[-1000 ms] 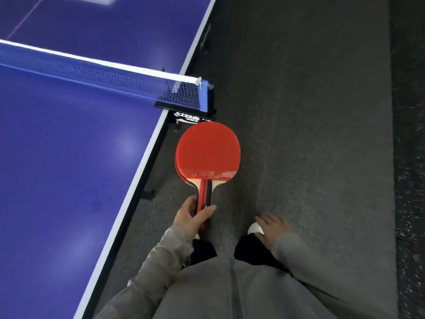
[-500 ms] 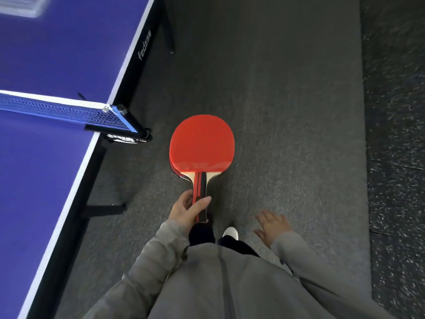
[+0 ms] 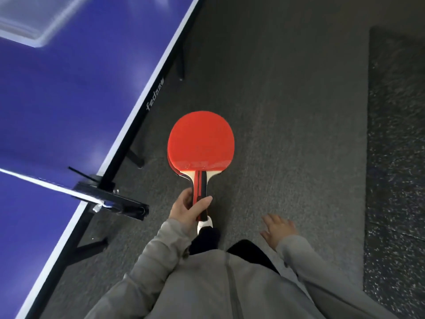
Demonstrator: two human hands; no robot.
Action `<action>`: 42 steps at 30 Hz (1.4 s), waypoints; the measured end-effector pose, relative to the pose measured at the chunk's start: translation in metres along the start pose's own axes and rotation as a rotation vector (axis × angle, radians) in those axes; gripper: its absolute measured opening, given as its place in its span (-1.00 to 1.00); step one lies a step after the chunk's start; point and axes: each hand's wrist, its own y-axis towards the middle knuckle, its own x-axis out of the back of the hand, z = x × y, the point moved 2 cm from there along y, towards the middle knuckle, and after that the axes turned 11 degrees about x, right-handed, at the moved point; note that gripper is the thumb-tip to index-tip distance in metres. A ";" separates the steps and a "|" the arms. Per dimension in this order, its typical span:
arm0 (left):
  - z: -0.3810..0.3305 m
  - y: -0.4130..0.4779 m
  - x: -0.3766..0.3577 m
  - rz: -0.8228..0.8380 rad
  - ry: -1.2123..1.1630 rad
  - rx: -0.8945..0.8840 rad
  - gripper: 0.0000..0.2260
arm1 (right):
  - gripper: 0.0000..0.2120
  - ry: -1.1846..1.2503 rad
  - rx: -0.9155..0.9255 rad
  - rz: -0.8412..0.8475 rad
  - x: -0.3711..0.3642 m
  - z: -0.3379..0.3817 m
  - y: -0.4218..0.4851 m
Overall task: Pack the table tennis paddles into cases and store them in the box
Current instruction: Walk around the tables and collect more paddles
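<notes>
Paddles (image 3: 200, 143), red-rubber wooden ones, look like two stacked, out over grey carpet (image 3: 287, 111) beside the blue worktop (image 3: 69, 100). Left grip (image 3: 186, 208) is wrapped round the handles, right grip (image 3: 278, 229) loose and empty. One-handed hold, so the lower paddle could slip out.

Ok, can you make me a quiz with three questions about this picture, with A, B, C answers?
1. Where is the paddle?
A) lying on the blue table
B) held over the grey floor
C) inside a case

2. What colour is the paddle's top face?
A) red
B) green
C) yellow

3. What is the right hand doing?
A) gripping the handle
B) holding a ball
C) hanging open, holding nothing

Answers:
1 B: the left hand grips its handle, and the paddle hangs above the grey floor, beside the blue table.
2 A: the rubber facing the camera is red.
3 C: its fingers are spread, with nothing in them.
</notes>
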 end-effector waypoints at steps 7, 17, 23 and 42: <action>-0.066 0.045 0.020 -0.138 -0.144 -0.031 -0.73 | -0.44 -0.107 0.111 -0.031 0.111 0.012 0.075; -0.101 0.098 0.036 -0.497 -0.474 0.014 -0.55 | -0.45 -0.409 0.370 0.120 0.244 0.021 0.195; -0.124 0.114 0.037 -0.725 -0.701 0.016 -0.69 | -0.47 -0.603 0.582 0.078 0.328 0.043 0.251; -0.139 0.178 0.179 -0.949 -0.926 0.029 -0.74 | -0.46 -0.780 0.918 -0.043 0.419 0.265 0.332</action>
